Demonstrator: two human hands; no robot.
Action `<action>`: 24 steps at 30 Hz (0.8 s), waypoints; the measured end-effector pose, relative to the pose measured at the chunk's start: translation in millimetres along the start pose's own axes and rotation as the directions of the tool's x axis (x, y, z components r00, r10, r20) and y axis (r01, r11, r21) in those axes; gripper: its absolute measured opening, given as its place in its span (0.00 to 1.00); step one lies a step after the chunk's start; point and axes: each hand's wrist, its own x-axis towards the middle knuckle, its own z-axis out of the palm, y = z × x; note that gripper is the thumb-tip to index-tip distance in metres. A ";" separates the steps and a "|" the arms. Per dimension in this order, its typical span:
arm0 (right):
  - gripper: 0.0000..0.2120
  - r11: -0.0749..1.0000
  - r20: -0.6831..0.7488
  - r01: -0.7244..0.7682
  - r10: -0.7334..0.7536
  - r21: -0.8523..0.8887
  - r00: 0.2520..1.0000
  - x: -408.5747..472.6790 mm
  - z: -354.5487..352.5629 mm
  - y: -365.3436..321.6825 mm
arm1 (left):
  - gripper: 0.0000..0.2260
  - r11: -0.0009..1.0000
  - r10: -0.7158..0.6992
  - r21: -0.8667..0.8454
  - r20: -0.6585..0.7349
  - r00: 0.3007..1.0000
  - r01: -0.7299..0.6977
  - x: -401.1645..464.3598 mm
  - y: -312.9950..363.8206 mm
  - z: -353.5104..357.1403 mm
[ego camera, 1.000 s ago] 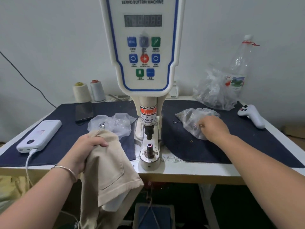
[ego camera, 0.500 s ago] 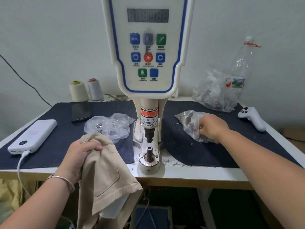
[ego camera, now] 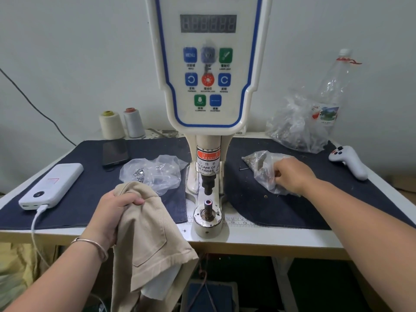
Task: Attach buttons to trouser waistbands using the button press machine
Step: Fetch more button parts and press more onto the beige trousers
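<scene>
Left hand (ego camera: 112, 212) grips ribbed beige trousers (ego camera: 148, 239); right hand (ego camera: 292, 176) pinches a crinkled clear plastic bag (ego camera: 263, 167).

Beige ribbed cloth trousers (ego camera: 148, 224), matt. Crinkled clear plastic bag (ego camera: 265, 170), glossy. Cream plastic button press machine (ego camera: 209, 64), smooth; round metal die base (ego camera: 208, 218), scuffed.

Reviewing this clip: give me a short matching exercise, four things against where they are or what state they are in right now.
Things:
1. beige trousers
2. power bank
3. game controller
4. right hand

States:
A. at the mat's far right edge
B. plugged into a white cable
C. at a clear plastic bag
D. gripped by the left hand

Pairs: 1-D, 2-B, 3-A, 4-C
</scene>
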 end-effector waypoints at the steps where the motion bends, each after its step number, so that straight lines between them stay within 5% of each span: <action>1: 0.05 1.000 -0.037 0.009 -0.009 0.004 0.999 -0.8 3.1 2.8 | 0.07 1.000 -0.002 0.000 0.000 1.000 0.002 0.0 0.3 0.1; 8: 0.06 1.000 -0.115 0.018 -0.017 0.007 0.993 -1.0 20.1 13.8 | 0.08 1.000 0.006 -0.004 -0.005 1.000 -0.006 0.3 0.5 0.5; 15: 0.10 0.981 -0.183 -0.006 0.042 0.192 0.982 -6.8 11.3 19.3 | 0.07 1.000 -0.012 -0.014 0.004 1.000 0.012 0.8 0.3 -0.5; 24: 0.10 0.991 -0.247 0.010 0.024 0.135 0.969 -22.2 -1.2 19.0 | 0.07 1.000 -0.005 -0.013 -0.005 1.000 0.005 0.3 -0.6 -0.7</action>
